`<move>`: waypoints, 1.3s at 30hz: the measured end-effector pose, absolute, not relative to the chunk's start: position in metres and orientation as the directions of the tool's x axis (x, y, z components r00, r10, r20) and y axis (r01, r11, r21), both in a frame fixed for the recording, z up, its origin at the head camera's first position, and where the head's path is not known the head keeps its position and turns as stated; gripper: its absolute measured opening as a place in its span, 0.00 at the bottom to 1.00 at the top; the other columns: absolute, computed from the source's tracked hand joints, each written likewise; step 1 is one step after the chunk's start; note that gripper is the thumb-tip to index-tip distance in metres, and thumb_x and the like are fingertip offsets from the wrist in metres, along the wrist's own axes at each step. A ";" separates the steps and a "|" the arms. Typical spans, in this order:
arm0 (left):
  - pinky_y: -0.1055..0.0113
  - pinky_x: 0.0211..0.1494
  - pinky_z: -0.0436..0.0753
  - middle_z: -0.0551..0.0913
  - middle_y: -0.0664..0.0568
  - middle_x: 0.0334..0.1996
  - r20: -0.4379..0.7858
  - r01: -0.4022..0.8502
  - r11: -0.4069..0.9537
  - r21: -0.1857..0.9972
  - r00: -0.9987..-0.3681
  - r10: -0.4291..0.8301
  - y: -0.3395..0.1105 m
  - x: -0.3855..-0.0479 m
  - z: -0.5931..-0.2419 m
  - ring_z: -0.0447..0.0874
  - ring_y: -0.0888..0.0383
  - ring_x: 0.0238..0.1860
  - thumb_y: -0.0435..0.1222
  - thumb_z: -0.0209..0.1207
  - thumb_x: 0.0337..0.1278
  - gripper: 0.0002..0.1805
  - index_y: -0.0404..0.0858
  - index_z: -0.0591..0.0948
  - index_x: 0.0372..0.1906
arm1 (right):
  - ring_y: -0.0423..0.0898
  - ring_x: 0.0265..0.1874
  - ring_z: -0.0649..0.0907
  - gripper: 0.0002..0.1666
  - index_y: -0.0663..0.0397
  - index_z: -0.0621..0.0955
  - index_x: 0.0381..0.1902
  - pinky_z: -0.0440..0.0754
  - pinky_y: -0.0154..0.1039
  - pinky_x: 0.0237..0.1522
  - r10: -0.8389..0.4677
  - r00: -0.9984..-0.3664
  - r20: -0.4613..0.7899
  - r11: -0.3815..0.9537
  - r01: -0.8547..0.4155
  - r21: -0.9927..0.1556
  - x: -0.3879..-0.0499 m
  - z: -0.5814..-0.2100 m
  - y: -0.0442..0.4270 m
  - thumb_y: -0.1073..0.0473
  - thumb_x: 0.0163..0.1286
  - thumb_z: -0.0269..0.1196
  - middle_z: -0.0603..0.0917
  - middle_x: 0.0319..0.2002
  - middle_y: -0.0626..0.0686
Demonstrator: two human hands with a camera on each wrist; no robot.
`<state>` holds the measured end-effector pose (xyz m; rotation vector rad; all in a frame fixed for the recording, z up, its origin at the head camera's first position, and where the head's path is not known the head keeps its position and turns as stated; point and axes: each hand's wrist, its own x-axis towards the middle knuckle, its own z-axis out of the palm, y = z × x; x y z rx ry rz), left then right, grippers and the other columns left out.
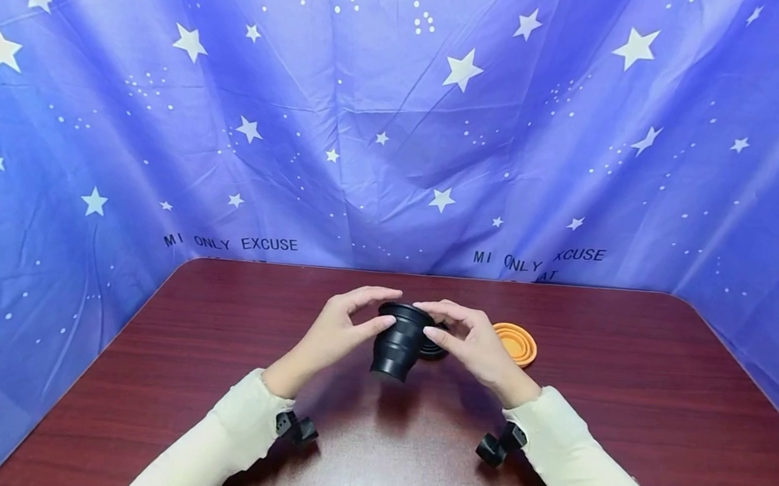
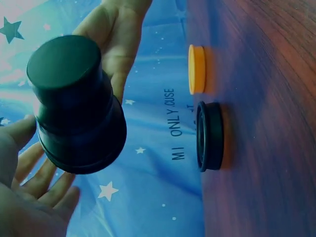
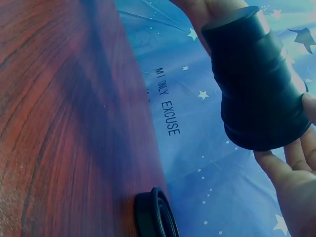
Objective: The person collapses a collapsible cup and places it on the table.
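Tall black cup (image 1: 395,347) just below middle of head view, held up off tabletop (image 1: 207,382), thin end down, tipped a little. My left hand (image 1: 341,323) pinches wide rim on its left, my right hand (image 1: 473,340) pinches rim on its right. Low black cup (image 2: 213,137) sits partly hidden behind it; flat orange cup (image 1: 515,345) farther right. To do it well: grip both sides same, thumbs level, squeeze softly since wall looks bendy, keep bottom clear of tabletop.
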<state>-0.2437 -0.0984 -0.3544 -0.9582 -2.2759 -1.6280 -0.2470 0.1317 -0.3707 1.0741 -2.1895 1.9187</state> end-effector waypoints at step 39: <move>0.70 0.48 0.78 0.81 0.37 0.47 0.410 0.448 -0.013 0.894 -0.806 0.426 -0.086 -0.240 -0.361 0.79 0.60 0.45 0.30 0.55 0.62 0.21 0.31 0.73 0.60 | 0.40 0.41 0.79 0.17 0.65 0.82 0.47 0.77 0.29 0.47 -0.271 -0.741 0.615 0.076 -0.653 -0.753 -0.246 -0.366 0.132 0.73 0.59 0.64 0.83 0.40 0.57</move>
